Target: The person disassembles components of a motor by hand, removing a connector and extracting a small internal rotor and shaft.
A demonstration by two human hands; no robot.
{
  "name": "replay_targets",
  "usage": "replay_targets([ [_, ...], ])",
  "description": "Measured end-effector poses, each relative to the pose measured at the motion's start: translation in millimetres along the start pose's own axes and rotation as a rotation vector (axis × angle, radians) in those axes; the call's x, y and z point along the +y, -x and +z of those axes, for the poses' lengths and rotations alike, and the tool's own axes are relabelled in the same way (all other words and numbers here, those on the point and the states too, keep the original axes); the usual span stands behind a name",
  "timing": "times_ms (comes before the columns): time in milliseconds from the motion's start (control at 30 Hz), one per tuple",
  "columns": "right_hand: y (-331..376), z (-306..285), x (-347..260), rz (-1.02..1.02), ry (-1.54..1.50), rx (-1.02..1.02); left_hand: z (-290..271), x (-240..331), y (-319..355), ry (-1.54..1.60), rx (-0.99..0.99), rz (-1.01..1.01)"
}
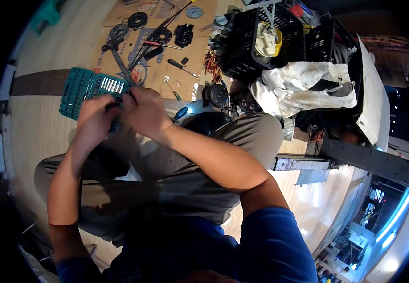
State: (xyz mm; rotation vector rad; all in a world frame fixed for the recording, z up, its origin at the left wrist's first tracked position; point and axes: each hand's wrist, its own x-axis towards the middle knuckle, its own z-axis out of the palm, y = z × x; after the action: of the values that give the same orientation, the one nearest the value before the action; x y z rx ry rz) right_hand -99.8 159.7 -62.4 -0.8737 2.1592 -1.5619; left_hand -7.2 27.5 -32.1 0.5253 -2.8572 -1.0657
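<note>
My left hand and my right hand meet above my lap, fingers curled in a pinch. Something small and dark lies between the fingertips, too hidden to name. Right behind them on the floor an open green socket set case shows a row of silver sockets in its right half. My hands cover the near side of that case. A long grey metal bar with a wider dark end reaches toward my right hand from the cardboard.
Flattened cardboard carries screwdrivers, dark round parts and a black part. Black plastic crates stand at the right, with a stained white cloth draped near them. A green stool is far left.
</note>
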Motion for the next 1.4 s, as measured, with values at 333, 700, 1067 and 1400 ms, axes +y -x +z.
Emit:
replay_targets([
  [333,-2.5,-10.1,-17.1,0.044,-0.1,-0.22,-18.2,-8.7,8.3,0.696,-0.329,-0.284],
  [700,-0.4,-2.1,-23.8,0.133,-0.153,-0.105,-7.7,1.7,12.3,0.291,-0.064,-0.253],
  [1067,-6.3,-3.4,-22.1,0.083,-0.341,-0.189,-25.8,-3.8,14.5,0.838,-0.254,-0.305],
  [1400,-3.9,-1.3,-21.8,0.093,-0.122,-0.055,-12.7,5.4,10.4,0.354,-0.061,-0.233],
])
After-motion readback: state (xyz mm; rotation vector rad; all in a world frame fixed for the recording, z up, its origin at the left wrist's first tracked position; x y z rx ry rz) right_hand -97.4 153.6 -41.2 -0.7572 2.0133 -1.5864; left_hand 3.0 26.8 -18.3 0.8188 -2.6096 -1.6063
